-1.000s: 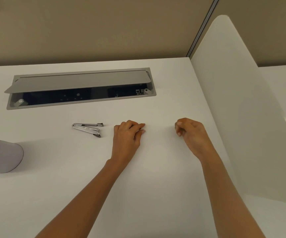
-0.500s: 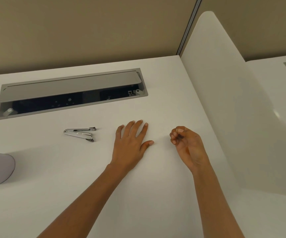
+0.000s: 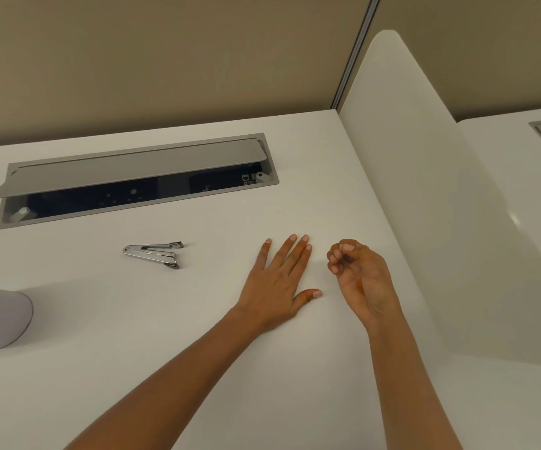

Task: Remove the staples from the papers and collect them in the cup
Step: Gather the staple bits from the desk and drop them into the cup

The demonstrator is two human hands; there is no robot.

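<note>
My left hand (image 3: 279, 284) lies flat on the white desk (image 3: 132, 368), fingers straight and spread. No paper edge stands out from the desk under it. Just to its right, my right hand (image 3: 360, 274) hovers with its fingers curled and the tips drawn together against the thumb; anything between them is too small to see. A metal staple remover (image 3: 152, 253) lies on the desk to the left of my left hand, untouched. The grey cup (image 3: 2, 319) with a purple rim is cut off by the left edge.
A grey cable hatch (image 3: 132, 167) with its lid raised is set into the desk behind the staple remover. A white divider panel (image 3: 425, 206) stands along the right side, close to my right hand. A beige wall closes the back.
My left hand has uncurled from a loose fist to lie flat with fingers spread. My right hand has turned so its curled fingertips face up and moved closer to the left hand.
</note>
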